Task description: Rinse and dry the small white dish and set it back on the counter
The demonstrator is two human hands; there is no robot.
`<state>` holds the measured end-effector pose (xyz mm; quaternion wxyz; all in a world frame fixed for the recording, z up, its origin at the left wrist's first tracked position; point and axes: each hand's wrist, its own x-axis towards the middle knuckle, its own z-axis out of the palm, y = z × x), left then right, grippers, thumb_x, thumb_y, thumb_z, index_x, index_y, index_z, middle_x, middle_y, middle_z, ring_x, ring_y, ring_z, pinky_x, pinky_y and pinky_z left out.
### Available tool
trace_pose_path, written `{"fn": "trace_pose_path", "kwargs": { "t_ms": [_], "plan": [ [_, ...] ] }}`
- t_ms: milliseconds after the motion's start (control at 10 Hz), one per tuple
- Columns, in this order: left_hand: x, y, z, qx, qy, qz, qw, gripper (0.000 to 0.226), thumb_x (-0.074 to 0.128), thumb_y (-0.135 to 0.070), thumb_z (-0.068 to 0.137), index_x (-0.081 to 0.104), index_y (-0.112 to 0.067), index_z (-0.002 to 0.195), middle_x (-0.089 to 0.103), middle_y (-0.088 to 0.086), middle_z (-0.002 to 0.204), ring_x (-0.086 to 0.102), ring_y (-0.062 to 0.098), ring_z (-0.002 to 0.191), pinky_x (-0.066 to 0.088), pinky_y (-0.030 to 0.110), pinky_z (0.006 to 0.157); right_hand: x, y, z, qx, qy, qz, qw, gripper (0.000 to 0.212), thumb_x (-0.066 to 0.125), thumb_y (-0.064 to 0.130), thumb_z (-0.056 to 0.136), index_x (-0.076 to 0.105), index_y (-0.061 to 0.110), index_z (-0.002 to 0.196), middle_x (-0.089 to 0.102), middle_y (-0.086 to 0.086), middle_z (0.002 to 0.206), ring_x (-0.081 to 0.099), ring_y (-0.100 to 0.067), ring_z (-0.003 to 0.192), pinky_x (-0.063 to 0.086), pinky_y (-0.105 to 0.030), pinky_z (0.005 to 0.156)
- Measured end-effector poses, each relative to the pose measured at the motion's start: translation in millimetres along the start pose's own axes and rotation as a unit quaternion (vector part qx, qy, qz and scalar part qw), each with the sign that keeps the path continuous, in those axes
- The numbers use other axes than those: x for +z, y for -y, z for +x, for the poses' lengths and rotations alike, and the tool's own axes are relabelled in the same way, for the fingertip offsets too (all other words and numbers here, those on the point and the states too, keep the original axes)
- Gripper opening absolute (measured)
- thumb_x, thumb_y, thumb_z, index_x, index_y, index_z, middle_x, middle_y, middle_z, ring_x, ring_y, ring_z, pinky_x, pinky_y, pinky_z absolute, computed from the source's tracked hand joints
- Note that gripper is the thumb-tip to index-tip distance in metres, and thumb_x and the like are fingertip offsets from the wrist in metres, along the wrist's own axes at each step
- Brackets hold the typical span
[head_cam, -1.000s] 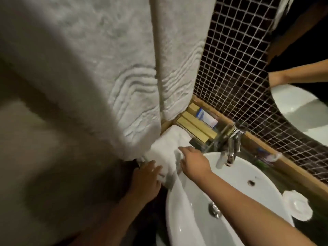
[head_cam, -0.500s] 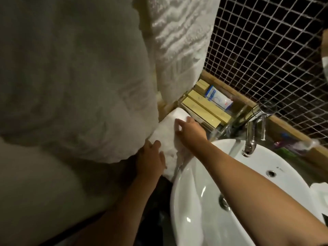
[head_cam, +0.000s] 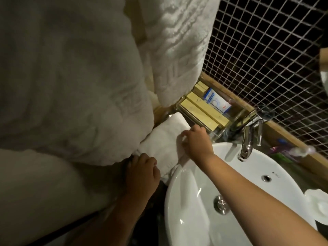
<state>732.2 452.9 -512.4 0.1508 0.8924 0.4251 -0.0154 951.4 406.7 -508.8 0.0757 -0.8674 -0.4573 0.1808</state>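
both hands are working at a folded white towel (head_cam: pixel 165 137) lying on the worktop (head_cam: pixel 301 167) just left of the basin (head_cam: pixel 195 210). right hand (head_cam: pixel 196 141) is resting on the towel's near edge, fingers curled and pinching the cloth. left hand (head_cam: pixel 142 173) is lying at the towel's lower corner, fingers loosely bent; cannot tell whether it is gripping cloth or only pressing on it. neither hand is carrying the dish.

small white dish (head_cam: pixel 319 205) is sitting on the worktop at the far right edge of view, well apart from both hands, partly cut off by the frame. cannot tell from here whether it is wet or dry.

risks, as judged:
- the towel's corner is drooping over the basin rim; if any water is in the bowl, the cloth may be soaking it up.
- pulling the towel up quickly could drag it against the clear tray of yellow boxes (head_cam: pixel 200 112) just behind it.
- the right forearm is crossing over the basin, close to the faucet (head_cam: pixel 248 139); a wide swing back toward the dish could be knocking the handle.

surroundings: 2 large hanging towels (head_cam: pixel 79 77) are crowding the upper left and shading the left hand. a toothpaste box (head_cam: pixel 217 101) is lying in the tray. toothbrushes (head_cam: pixel 291 150) are lying behind the basin, between faucet and dish. dark mosaic tile wall (head_cam: pixel 266 50) behind.
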Motion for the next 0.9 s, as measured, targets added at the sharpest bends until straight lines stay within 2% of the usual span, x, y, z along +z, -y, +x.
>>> {"fn": "trace_pose_path", "kwargs": {
  "t_ms": [100, 200, 300, 400, 500, 600, 700, 800, 900],
  "plan": [
    [10, -4, 5, 0.080, -0.037, -0.012, 0.996, 0.033, 0.064, -0.041, 0.088, 0.065, -0.029, 0.119, 0.057, 0.004, 0.134, 0.048, 0.025, 0.124, 0.045, 0.047, 0.100, 0, 2, -3, -0.029, -0.022, 0.014, 0.999, 0.036, 0.065, 0.036, 0.093, 0.066, 0.032, 0.130, 0.060, -0.002, 0.123, 0.052, -0.024, 0.112, 0.052, -0.037, 0.090],
    [25, -5, 14, 0.103, 0.061, 0.052, 0.991, 0.061, 0.050, -0.058, 0.093, 0.030, -0.043, 0.149, 0.021, 0.002, 0.163, 0.013, 0.031, 0.150, 0.021, 0.057, 0.117, 7, 12, -10, -0.060, 0.033, 0.009, 0.998, 0.052, 0.071, 0.044, 0.088, 0.060, 0.030, 0.136, 0.057, -0.002, 0.134, 0.051, -0.026, 0.118, 0.053, -0.040, 0.091],
    [43, 7, 16, 0.118, 0.085, 0.087, 0.986, 0.070, 0.037, -0.063, 0.096, 0.002, -0.045, 0.153, -0.005, -0.001, 0.166, -0.009, 0.031, 0.151, -0.001, 0.054, 0.121, 18, 13, -16, -0.055, 0.024, 0.041, 0.997, 0.051, 0.071, 0.041, 0.088, 0.059, 0.027, 0.136, 0.055, -0.002, 0.139, 0.050, -0.026, 0.122, 0.051, -0.039, 0.095],
    [51, 20, 15, 0.120, 0.055, 0.104, 0.986, 0.077, 0.045, -0.063, 0.092, 0.003, -0.044, 0.154, -0.004, 0.000, 0.166, -0.004, 0.034, 0.151, 0.005, 0.057, 0.119, 30, 12, -20, -0.061, 0.004, 0.064, 0.996, 0.048, 0.068, 0.041, 0.091, 0.060, 0.026, 0.136, 0.056, 0.000, 0.140, 0.050, -0.024, 0.125, 0.051, -0.040, 0.100],
    [56, 19, 15, 0.104, 0.063, 0.129, 0.984, 0.088, 0.048, -0.067, 0.087, -0.005, -0.043, 0.154, -0.009, 0.002, 0.165, -0.011, 0.035, 0.150, 0.003, 0.059, 0.118, 42, 16, -18, -0.068, -0.009, 0.031, 0.997, 0.044, 0.063, 0.040, 0.094, 0.059, 0.025, 0.135, 0.058, 0.000, 0.136, 0.052, -0.023, 0.118, 0.054, -0.038, 0.092],
    [52, 9, 16, 0.087, 0.072, 0.136, 0.984, 0.088, 0.043, -0.067, 0.089, -0.013, -0.042, 0.153, -0.017, 0.005, 0.164, -0.018, 0.037, 0.148, -0.003, 0.060, 0.118, 41, 23, -9, -0.066, 0.001, -0.002, 0.998, 0.043, 0.064, 0.038, 0.092, 0.058, 0.027, 0.133, 0.058, 0.000, 0.129, 0.051, -0.022, 0.110, 0.056, -0.038, 0.086],
    [35, 3, 9, 0.084, 0.119, 0.147, 0.978, 0.080, 0.034, -0.067, 0.092, -0.012, -0.042, 0.152, -0.018, 0.004, 0.164, -0.015, 0.036, 0.149, 0.004, 0.062, 0.118, 36, 28, -18, -0.052, 0.037, -0.034, 0.997, 0.046, 0.064, 0.046, 0.090, 0.056, 0.033, 0.134, 0.054, 0.000, 0.139, 0.045, -0.030, 0.127, 0.045, -0.049, 0.106],
    [5, -11, 13, 0.047, 0.183, 0.109, 0.976, 0.062, 0.025, -0.065, 0.096, 0.013, -0.042, 0.153, 0.006, 0.000, 0.166, 0.006, 0.031, 0.151, 0.015, 0.056, 0.118, 15, 24, -46, -0.013, 0.031, -0.060, 0.998, 0.047, 0.059, 0.054, 0.090, 0.056, 0.037, 0.133, 0.047, 0.001, 0.148, 0.025, -0.043, 0.145, 0.021, -0.062, 0.119],
    [-22, -23, 0, 0.132, 0.090, 0.034, 0.987, 0.045, 0.039, -0.050, 0.098, 0.062, -0.027, 0.129, 0.057, 0.012, 0.139, 0.055, 0.036, 0.123, 0.048, 0.050, 0.097, -3, 21, -84, 0.018, 0.008, -0.049, 0.999, 0.054, 0.052, 0.055, 0.093, 0.049, 0.034, 0.143, 0.040, -0.002, 0.158, 0.020, -0.044, 0.149, 0.012, -0.062, 0.120]
  ]
}}
